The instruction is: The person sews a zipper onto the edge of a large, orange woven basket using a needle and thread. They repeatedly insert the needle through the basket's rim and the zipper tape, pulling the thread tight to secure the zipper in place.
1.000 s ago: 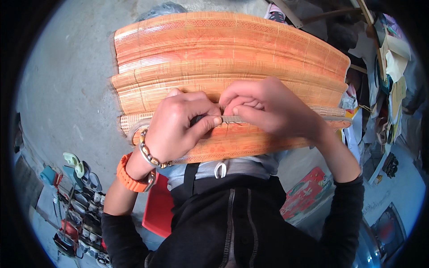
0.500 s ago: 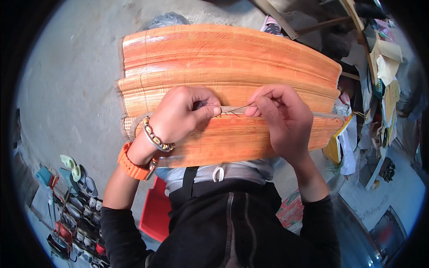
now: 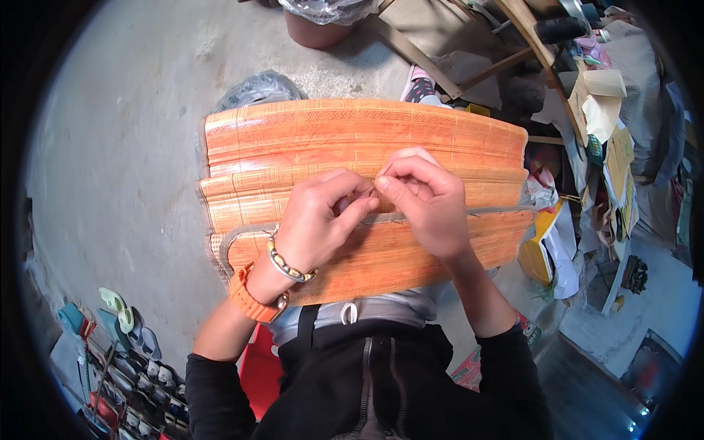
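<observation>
An orange woven bamboo mat (image 3: 352,271) lies in folds across my lap, with a narrow grey cloth binding (image 3: 469,212) along its near fold. Over the middle of that binding, my left hand (image 3: 326,213) pinches thumb and forefinger together; whatever is between them is too small to make out. Its wrist carries a beaded bracelet and an orange watch. Right beside those fingertips, my right hand (image 3: 427,196) is closed in a pinch on a thin dark thread (image 3: 377,188), of which only a short bit shows. Curled fingers hide the rest.
A plastic-lined bin (image 3: 315,29) and a clear plastic bag (image 3: 260,89) are beyond the mat. Someone's shoe (image 3: 418,79) shows near a wooden frame (image 3: 418,55). Papers and a yellow folder (image 3: 539,246) crowd the right; shoes (image 3: 139,330) fill the lower left. A red seat (image 3: 262,374) is beneath me.
My hands have come together, the right moving left toward the left fingertips; the stretch of thread between them has shortened. The view has shifted, showing the mat lower and a bin at the top.
</observation>
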A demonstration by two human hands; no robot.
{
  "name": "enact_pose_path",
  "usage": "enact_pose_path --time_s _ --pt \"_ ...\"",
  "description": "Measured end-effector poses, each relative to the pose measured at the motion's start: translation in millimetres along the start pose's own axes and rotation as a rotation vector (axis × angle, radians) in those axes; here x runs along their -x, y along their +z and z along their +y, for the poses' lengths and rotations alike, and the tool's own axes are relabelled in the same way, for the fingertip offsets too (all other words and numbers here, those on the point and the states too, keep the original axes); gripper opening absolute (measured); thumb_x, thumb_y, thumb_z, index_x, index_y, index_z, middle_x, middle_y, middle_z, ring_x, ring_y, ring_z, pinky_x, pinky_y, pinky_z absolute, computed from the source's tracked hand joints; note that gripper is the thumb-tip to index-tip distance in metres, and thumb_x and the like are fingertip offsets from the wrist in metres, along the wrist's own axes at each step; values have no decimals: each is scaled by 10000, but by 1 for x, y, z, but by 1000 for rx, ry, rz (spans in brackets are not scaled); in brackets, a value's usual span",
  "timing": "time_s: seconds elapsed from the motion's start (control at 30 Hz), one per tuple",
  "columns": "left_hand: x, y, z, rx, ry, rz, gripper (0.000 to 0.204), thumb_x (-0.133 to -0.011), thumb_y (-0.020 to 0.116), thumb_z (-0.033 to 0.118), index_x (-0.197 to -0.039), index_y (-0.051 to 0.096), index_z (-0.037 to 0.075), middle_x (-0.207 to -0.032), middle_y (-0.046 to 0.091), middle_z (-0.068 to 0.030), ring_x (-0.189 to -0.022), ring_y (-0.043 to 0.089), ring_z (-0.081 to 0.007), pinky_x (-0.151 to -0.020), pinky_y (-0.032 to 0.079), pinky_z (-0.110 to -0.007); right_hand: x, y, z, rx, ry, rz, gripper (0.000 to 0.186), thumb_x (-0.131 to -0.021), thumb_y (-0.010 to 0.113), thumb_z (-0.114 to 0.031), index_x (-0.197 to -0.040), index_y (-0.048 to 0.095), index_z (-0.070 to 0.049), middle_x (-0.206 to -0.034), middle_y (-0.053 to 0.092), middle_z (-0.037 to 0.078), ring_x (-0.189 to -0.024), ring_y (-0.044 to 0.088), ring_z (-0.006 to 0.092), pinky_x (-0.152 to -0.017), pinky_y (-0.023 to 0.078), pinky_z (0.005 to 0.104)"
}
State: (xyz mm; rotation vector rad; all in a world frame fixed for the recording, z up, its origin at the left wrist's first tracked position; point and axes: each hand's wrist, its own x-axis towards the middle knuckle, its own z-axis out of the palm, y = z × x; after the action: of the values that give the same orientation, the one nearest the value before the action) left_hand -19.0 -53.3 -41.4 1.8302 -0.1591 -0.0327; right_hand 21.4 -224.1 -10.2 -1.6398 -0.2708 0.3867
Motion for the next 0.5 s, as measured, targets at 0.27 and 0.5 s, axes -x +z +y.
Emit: enact_pose_path --time_s 0.27,0.5 --pt "5 -6 1 158 -156 -31 72 -850 670 46 -806 632 4 -669 605 -74 -507 579 -126 -486 437 -274 7 7 -10 -10 270 -22 53 -939 569 -2 -956 559 47 -789 608 43 -674 584 56 -590 496 207" --pt "31 -10 14 473 -573 -74 168 -960 576 123 -879 618 -17 -662 626 -49 -447 543 -85 -404 404 -213 22 14 -4 -34 155 43 47 -954 544 -8 -974 558 33 -831 639 82 -681 607 85 -602 504 217"
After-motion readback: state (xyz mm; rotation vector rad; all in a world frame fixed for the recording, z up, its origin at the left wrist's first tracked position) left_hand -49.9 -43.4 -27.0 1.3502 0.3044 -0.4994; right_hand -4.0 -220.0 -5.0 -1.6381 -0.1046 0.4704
